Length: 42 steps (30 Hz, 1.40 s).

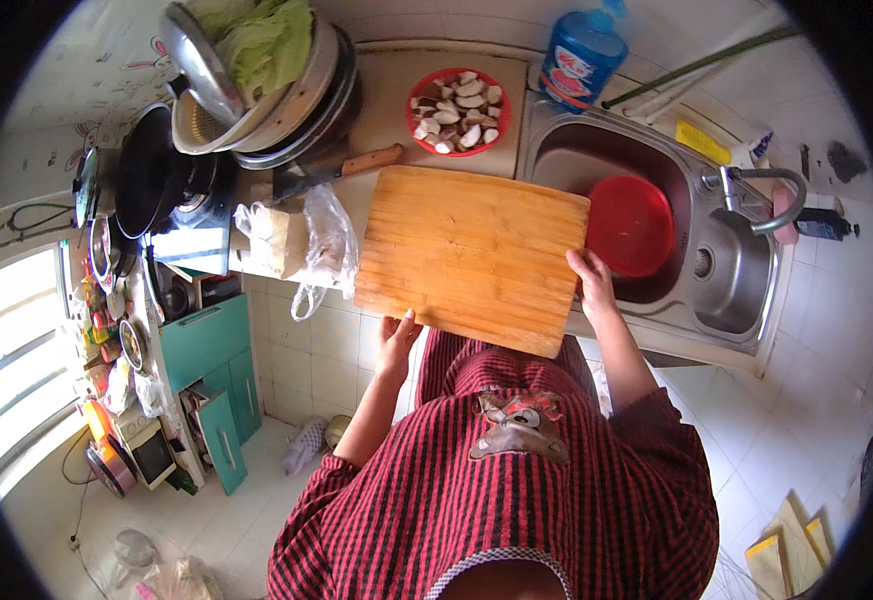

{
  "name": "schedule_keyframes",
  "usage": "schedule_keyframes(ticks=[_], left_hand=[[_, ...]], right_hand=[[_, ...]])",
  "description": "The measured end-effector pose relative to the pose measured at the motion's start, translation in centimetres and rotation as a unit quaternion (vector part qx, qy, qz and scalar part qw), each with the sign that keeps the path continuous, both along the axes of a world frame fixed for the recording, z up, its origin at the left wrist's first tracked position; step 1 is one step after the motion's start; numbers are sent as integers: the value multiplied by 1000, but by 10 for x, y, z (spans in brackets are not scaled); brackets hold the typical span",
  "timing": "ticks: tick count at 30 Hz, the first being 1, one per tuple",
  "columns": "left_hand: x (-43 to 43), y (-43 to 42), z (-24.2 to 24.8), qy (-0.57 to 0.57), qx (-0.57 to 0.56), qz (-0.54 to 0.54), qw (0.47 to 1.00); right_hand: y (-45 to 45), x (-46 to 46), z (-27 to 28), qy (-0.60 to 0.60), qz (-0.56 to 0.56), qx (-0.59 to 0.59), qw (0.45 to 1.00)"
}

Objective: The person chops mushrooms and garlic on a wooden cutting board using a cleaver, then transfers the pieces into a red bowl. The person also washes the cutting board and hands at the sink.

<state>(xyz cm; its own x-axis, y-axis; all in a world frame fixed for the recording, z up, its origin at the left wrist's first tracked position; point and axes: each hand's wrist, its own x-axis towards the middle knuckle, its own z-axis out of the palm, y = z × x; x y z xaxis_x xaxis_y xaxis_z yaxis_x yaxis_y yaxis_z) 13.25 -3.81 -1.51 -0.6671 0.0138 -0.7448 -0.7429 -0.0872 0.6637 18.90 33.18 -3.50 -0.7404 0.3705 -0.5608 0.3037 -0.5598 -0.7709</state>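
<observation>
Both hands hold a wooden cutting board (474,251) at the counter's front edge. My left hand (399,341) grips its near left edge, thumb on top. My right hand (594,281) grips its right edge beside the sink; the fingers under the board are hidden. Beyond the board stands a red bowl of cut mushroom pieces (458,112). A cleaver with a wooden handle (372,160) lies behind the board's left corner. Left of the board are a clear plastic bag (329,232) and a wrapped pale block (275,236).
A red basin (629,225) sits in the steel sink (736,277), under a curved faucet (789,202). A blue detergent bottle (582,60) stands behind it. At the left are stacked basins with leafy greens (267,49) and a black wok (152,172).
</observation>
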Motion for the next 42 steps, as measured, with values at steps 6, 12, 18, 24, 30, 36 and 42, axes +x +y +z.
schedule_keyframes(ticks=[6, 12, 18, 24, 30, 36, 42], left_hand=[[41, 84, 23, -19, 184, 43, 982], [54, 177, 35, -64, 227, -96, 967], [39, 277, -24, -116, 298, -345, 883], [9, 398, -129, 226, -44, -333, 914], [-13, 472, -236, 188, -137, -241, 942], [-9, 483, -245, -111, 108, -111, 982], [26, 484, -77, 142, 244, -325, 903]], right_hand=[[57, 83, 52, -15, -72, 1, 997], [109, 188, 112, -46, -148, -60, 986], [124, 265, 144, -44, -205, 80, 975], [136, 282, 168, -76, -307, 191, 929], [149, 261, 174, -91, -271, 241, 928], [149, 244, 182, -142, -230, 255, 928], [156, 216, 192, -148, -203, 274, 928]])
